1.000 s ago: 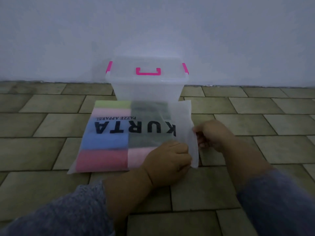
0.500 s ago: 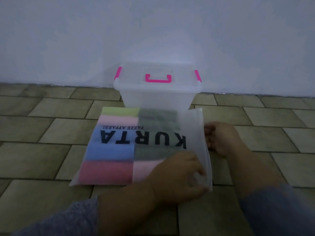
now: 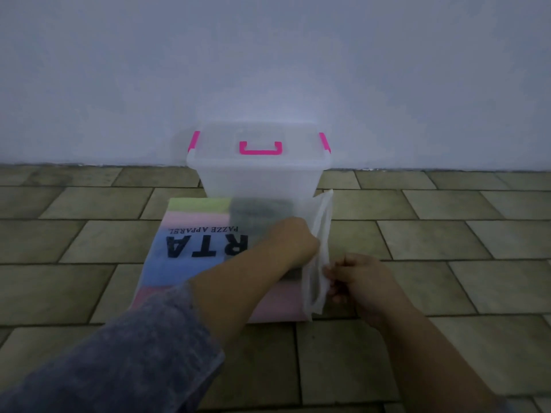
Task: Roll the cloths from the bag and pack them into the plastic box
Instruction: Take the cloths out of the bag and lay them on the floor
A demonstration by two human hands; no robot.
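Pinched by right hand (image 3: 362, 283): open edge of translucent white plastic bag (image 3: 322, 216); coloured folded cloths (image 3: 179, 269) are held inside, leftward. Left hand (image 3: 293, 241) is set at the mouth, fingers hidden, hold undetermined.

Wall (image 3: 268, 55): plain, pale grey-white, meeting the floor (image 3: 447, 234) in a straight line. Floor: rectangular olive-green tiles in staggered courses, dark joints between. Light: dim and cool, a brighter patch low on the wall.

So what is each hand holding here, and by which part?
The right hand pinches the bag by the edge of its open mouth. The left hand has its fingers hidden at that mouth, so its hold cannot be told.
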